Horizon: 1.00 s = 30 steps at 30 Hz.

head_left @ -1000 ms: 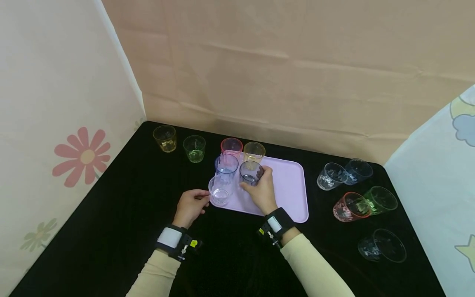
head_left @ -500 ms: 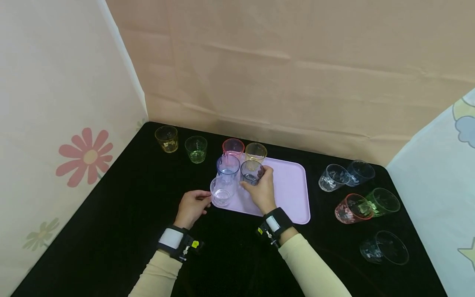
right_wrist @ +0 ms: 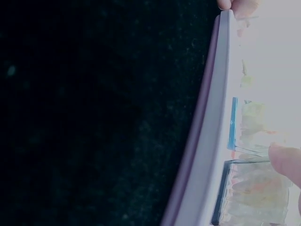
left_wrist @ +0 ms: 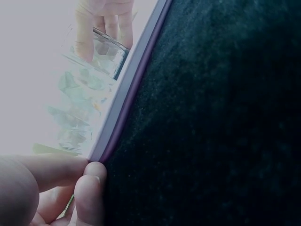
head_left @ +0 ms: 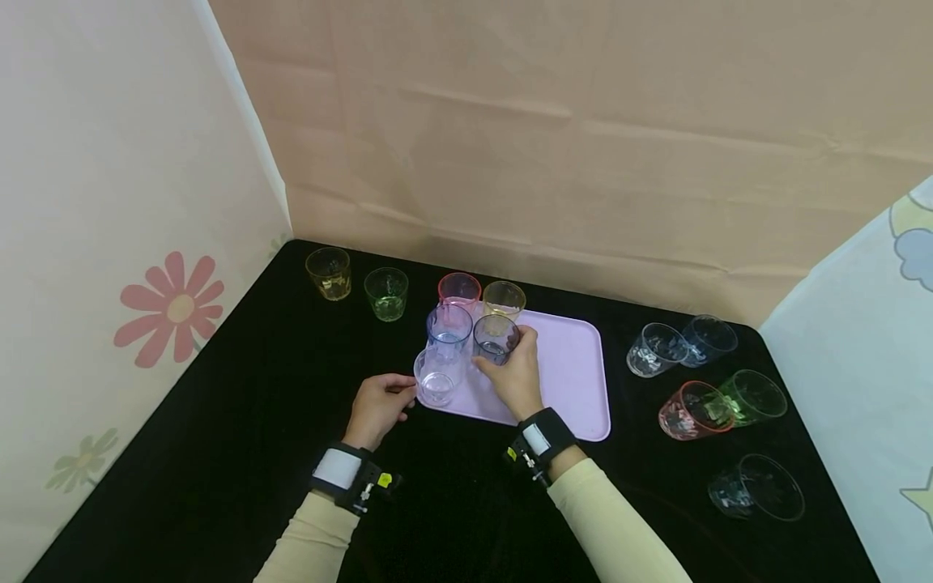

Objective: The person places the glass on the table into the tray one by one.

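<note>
On the black table (head_left: 240,453), we see a lilac tray (head_left: 568,372) lying lengthwise from left to right.
Its right end slants slightly towards us; the person's right hand (head_left: 516,376) grips a gray glass (head_left: 493,350), while the left hand (head_left: 377,406) pinches the tray's near left corner. We see that glass upright over the tray, long axis vertical, mouth up, just beside the blue glass (head_left: 448,328).
</note>
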Tool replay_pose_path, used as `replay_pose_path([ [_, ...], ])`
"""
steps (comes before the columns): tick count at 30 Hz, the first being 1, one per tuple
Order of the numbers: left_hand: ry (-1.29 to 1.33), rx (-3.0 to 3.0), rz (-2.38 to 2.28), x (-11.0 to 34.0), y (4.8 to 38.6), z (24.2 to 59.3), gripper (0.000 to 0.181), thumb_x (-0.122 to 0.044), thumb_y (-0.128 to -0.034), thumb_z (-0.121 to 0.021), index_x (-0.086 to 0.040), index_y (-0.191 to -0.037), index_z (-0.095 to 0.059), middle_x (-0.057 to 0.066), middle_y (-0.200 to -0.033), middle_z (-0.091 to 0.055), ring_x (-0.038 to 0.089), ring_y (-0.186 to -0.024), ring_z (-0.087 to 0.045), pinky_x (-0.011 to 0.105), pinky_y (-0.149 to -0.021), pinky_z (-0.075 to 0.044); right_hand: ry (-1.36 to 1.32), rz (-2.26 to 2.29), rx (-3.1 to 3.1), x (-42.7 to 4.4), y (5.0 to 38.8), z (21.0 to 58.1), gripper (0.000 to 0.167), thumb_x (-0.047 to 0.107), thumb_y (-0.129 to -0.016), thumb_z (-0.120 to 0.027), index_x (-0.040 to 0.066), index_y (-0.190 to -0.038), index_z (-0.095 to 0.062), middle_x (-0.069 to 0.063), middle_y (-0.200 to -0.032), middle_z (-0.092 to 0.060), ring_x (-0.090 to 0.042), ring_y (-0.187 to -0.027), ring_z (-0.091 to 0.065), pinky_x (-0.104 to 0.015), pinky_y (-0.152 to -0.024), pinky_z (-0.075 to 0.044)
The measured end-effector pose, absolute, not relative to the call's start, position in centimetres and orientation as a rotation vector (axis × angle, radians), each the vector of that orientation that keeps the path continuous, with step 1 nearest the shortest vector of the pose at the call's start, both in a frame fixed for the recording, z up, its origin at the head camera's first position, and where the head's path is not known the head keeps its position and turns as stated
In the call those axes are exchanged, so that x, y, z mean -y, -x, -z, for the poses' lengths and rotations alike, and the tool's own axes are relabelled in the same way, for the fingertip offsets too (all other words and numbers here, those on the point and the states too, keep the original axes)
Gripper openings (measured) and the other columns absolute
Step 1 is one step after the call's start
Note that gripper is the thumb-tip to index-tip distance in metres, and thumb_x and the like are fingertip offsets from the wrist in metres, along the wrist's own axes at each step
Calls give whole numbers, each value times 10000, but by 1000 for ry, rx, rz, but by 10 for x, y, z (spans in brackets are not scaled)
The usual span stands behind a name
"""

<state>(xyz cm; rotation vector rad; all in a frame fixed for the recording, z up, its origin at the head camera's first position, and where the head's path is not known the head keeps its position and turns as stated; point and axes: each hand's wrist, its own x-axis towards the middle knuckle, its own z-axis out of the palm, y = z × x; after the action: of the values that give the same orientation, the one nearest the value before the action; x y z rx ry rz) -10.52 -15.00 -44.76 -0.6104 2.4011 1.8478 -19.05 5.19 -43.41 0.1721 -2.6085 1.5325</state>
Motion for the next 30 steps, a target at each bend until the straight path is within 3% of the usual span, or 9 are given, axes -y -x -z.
replay_pose_path([
  [12, 633, -2372, -1833, 150, 106, 448, 178, -108, -959, -692, -23, -1109, -737, 96, -983, -712, 174, -820, -662, 271, -668, -566, -152, -1560, 2703, -67, 184, 428, 1043, 201, -767, -906, -2, -1498, -191, -290, -1412, -423, -403, -1331, -441, -522, -1106, -379],
  [18, 652, -2358, -1809, 153, 106, 448, 192, -123, -966, -685, -30, -1128, -728, 97, -997, -707, 178, -839, -662, 272, -679, -566, -192, -1578, 2725, -82, 173, 407, 1033, 207, -776, -901, -2, -1499, -193, -304, -1397, -435, -407, -1317, -447, -535, -1095, -393],
  [24, 640, -2360, -1809, 153, 106, 447, 193, -120, -966, -683, -29, -1131, -727, 101, -1003, -706, 181, -845, -663, 273, -680, -567, -258, -1590, 2755, -103, 159, 390, 848, 201, -834, -853, -4, -1442, -299, -267, -1412, -447, -365, -1327, -458, -535, -1103, -408],
  [30, 633, -2360, -1813, 152, 106, 445, 189, -115, -973, -678, -24, -1131, -728, 105, -1005, -706, 183, -841, -659, 275, -679, -567, -285, -1384, 2800, -127, 142, 383, 482, 247, -937, -753, 8, -1282, -516, -185, -1277, -595, -315, -1214, -579, -490, -961, -529],
])
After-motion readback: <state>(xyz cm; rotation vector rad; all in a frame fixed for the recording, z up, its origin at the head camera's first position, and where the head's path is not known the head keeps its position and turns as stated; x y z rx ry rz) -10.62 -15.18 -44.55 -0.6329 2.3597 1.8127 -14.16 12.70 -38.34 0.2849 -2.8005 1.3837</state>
